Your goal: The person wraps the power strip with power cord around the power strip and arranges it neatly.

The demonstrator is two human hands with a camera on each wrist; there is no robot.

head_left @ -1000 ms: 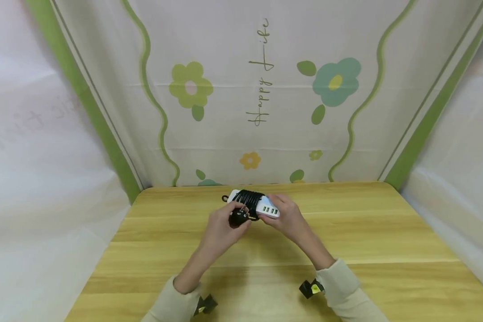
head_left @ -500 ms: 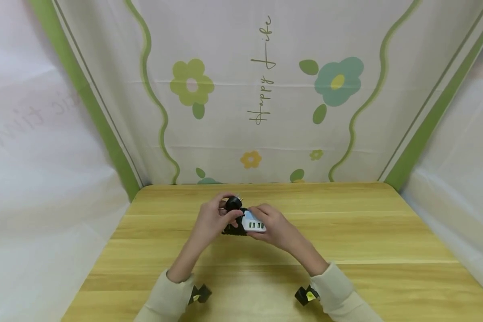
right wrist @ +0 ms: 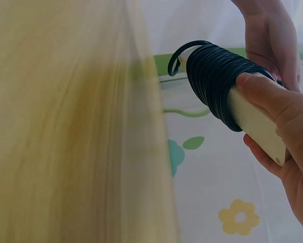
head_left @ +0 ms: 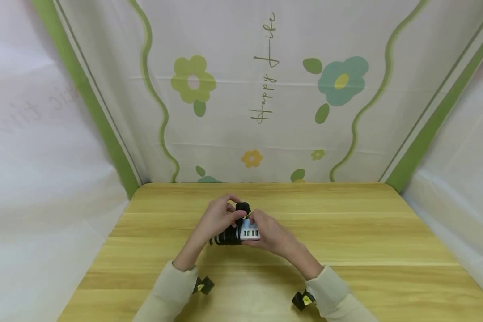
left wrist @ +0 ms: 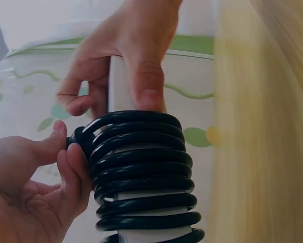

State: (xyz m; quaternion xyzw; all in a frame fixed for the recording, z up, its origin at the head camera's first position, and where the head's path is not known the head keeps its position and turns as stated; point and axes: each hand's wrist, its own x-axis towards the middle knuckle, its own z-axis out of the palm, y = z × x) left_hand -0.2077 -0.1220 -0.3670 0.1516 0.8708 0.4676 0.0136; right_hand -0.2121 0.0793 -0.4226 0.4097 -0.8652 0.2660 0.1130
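Note:
A white power strip [head_left: 250,234] with a row of USB ports is held up over the table, black cord [head_left: 227,236] wound round its left part in many coils. My right hand [head_left: 273,233] grips the bare end, thumb on one face and fingers on the other, as the right wrist view shows on the strip [right wrist: 257,121]. My left hand [head_left: 218,218] pinches the black plug [head_left: 243,207] above the coils, close to the right fingertips. In the left wrist view, the left fingers and thumb pinch beside the coils [left wrist: 141,169]; most of the plug is hidden there.
The wooden table [head_left: 346,232] spreads under both hands. Behind it hangs a white curtain [head_left: 281,134] printed with flowers and lettering, with further cloth [head_left: 44,179] at the sides. Small black wrist cameras [head_left: 205,285] sit at both sleeves.
The power strip has come down nearer me and to the left. The plug rose from in front of the coils to above them, then shifted right toward my right hand.

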